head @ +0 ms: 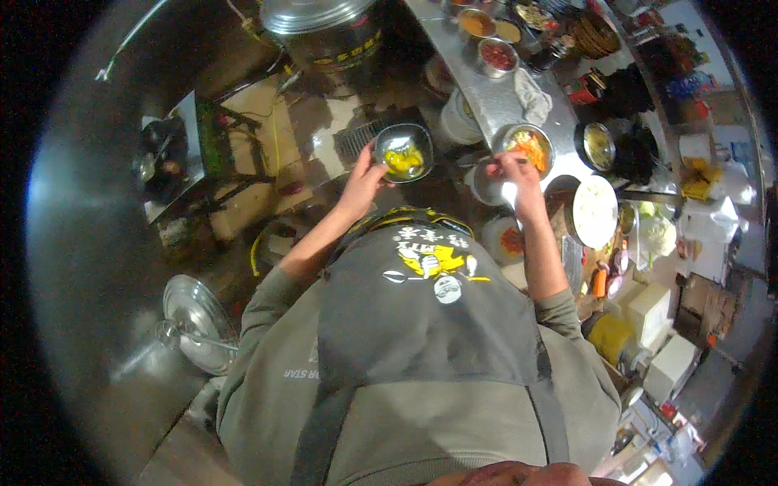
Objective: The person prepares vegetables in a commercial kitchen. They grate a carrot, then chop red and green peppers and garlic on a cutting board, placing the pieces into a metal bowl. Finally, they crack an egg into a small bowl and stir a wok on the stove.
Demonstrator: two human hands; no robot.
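My left hand [366,185] grips the near left rim of a small dark bowl [403,127], which holds yellow-green food pieces [406,160]. At the counter's edge, my right hand [515,176] is over the near left rim of a round metal bowl [552,152] with shredded orange and pale vegetables [530,147]. Its fingers are bent and blurred; whether they hold something cannot be made out. A white cloth [532,97] lies on the counter just beyond that bowl.
The steel counter [471,79] carries metal bowls of seasonings, one with red contents [498,56]. A white oval plate [595,211] and a cauliflower [659,237] are at the right. A large lidded pot [322,42] stands ahead, a stove [173,158] at the left. White buckets [460,118] are beside the counter.
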